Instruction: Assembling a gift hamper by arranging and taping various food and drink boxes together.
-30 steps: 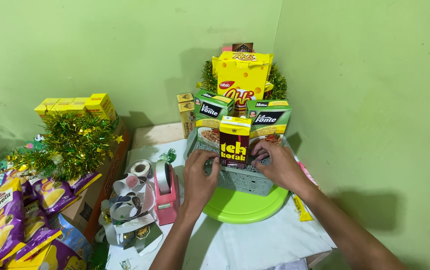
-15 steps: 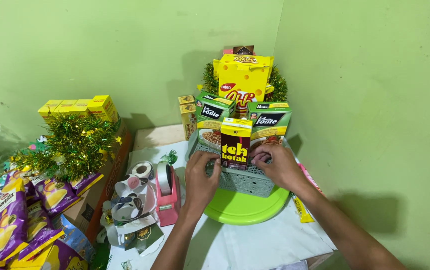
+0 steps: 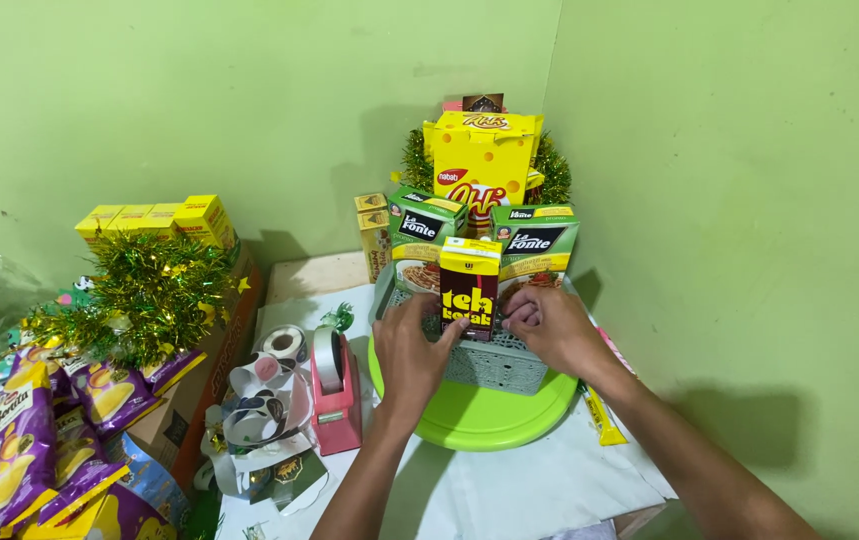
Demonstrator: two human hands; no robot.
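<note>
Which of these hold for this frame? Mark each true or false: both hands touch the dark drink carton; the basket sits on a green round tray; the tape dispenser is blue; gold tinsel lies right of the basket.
1. Both the left hand and right hand touch the dark drink carton: true.
2. The basket sits on a green round tray: true.
3. The tape dispenser is blue: false, it is pink.
4. Gold tinsel lies right of the basket: false, it lies to its left.
</note>
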